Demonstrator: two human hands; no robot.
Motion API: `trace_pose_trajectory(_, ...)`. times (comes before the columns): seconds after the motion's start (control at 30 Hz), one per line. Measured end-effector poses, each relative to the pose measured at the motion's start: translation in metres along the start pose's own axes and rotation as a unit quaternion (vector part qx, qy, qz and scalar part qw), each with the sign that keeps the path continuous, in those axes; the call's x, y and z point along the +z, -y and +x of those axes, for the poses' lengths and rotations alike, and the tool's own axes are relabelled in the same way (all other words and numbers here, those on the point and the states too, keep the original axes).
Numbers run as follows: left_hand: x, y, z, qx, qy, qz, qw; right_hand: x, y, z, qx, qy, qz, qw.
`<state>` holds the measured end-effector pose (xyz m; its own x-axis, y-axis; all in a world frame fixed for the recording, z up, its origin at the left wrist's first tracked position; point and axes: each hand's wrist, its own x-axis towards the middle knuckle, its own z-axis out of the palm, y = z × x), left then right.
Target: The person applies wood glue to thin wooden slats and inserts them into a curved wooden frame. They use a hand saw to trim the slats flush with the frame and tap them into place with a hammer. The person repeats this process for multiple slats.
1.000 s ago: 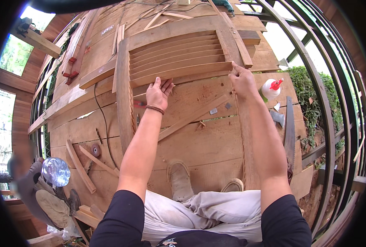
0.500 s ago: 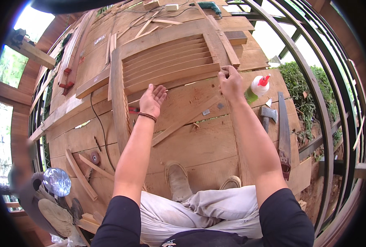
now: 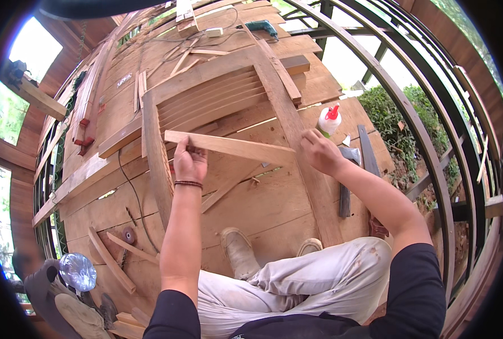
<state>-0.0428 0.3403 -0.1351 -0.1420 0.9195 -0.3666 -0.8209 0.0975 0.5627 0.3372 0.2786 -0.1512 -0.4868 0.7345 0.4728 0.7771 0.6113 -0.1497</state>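
The loose slat (image 3: 234,147) has moved away from the other slats (image 3: 214,107) and is now closer to me. It is a long, thin, flat piece of light brown wood, with a plain face. It lies slantwise across the opening of the wooden frame (image 3: 316,200), its right end near the frame's right side; if they touch, I cannot tell. Earlier my left hand (image 3: 191,164) was open below the slat; now its thumb and fingers pinch it near the left end. My right hand (image 3: 322,152), earlier at the slat's right end, is curled above the frame's right side; whether it holds something, I cannot tell.
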Motion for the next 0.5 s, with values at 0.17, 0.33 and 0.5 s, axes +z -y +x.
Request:
trace_pose_trajectory(0.17, 0.045, -0.026, -0.093, 0.01, 0.074, 0.213, 0.974, -0.019, -0.005, 0.024, -0.088, 0.3, -0.293, 0.903)
trace_pose_trajectory(0.33, 0.011, -0.059, -0.242, 0.021, 0.097, 0.361, 0.927, 0.006, -0.032, 0.025, -0.194, 0.437, -0.483, 0.734)
trace_pose_trajectory(0.5, -0.018, -0.042, -0.271, -0.038, 0.097, 0.283, 0.954, 0.094, -0.118, 0.011, -0.012, 0.39, -0.609, 0.691)
